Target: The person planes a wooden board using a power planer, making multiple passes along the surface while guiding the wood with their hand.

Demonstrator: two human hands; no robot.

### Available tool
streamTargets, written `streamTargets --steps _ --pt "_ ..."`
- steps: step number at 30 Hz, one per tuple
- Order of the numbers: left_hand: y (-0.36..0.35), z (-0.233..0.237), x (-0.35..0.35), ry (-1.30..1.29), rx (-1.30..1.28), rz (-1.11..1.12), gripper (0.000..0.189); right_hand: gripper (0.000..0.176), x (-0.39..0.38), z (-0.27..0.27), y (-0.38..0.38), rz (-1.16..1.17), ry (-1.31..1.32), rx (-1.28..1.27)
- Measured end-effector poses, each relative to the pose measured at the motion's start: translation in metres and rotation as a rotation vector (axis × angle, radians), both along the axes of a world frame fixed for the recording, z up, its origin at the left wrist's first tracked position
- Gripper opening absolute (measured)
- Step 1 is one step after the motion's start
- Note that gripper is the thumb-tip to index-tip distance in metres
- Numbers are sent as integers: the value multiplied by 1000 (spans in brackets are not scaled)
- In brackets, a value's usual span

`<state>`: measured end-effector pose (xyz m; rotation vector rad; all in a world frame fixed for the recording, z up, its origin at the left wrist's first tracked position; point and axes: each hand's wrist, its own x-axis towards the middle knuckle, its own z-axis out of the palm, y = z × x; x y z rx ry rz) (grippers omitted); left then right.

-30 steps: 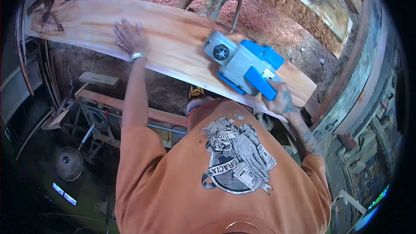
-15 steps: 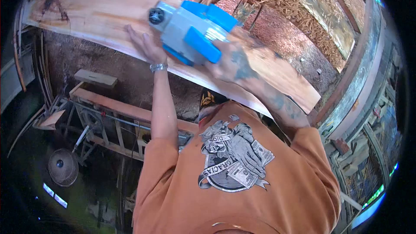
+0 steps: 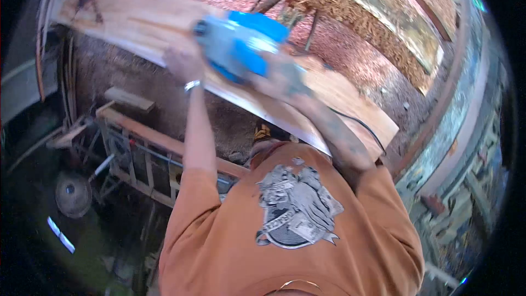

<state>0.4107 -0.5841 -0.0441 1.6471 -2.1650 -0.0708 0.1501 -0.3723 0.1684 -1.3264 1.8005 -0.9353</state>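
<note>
A long wooden board (image 3: 129, 13) with a wavy natural edge lies across the upper view. On top of it sits a blue and grey electric hand planer (image 3: 233, 49), blurred by motion, with a dark round knob at its left end. My right hand (image 3: 276, 77) is wrapped round the planer's rear handle. Just left of the planer, my left hand (image 3: 184, 64) is at the board's near side, close to the knob; its fingers are smeared. A black cord (image 3: 359, 121) runs over the board's right end beside my right forearm.
Wood shavings cover a plank (image 3: 350, 8) beyond the board and the ground past it. Below left stand a wooden frame (image 3: 164, 137), a loose wood block (image 3: 130, 99) and a round fan (image 3: 73, 196). Long timbers (image 3: 446, 101) run along the right side.
The planer has moved a little left along the board. My left hand has gone from flat, stretched fingers to a blurred shape nearer the board's edge. The view has shifted slightly; more cord shows.
</note>
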Motion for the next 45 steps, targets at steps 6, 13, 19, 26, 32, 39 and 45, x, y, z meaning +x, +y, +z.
streamTargets --steps 6,13,19,26,32,39,45 --pt "17 9 -25 72 -46 166 56 21 -114 34 324 -176 47 395" --pt "16 15 -24 1 -92 118 54 15 -178 39 473 -273 103 487" --pt "12 16 -22 1 -91 109 54 16 -180 26 383 -149 28 430" --pt "16 18 -25 9 -102 126 53 21 -138 5 243 -16 -18 263" --pt "19 29 -31 19 -93 128 52 26 -88 4 106 3 43 87" --pt "11 16 -25 76 -180 26 46 37 -25 -57 -35 -26 139 -131" --pt "2 2 -14 91 -272 -11 44 37 -4 -36 -40 -104 143 -126"
